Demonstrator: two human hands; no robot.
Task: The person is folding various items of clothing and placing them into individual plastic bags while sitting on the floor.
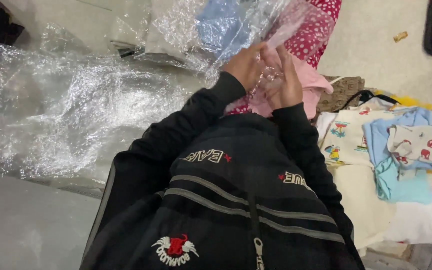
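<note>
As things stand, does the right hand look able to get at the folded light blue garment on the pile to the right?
Probably not at once: the right hand is gripping the clear plastic bag together with the left hand. Nothing lies over the light blue garment.

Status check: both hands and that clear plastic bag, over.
Left hand and right hand both gripping clear plastic bag. Pink garment beneath. Nothing blocking.
</note>
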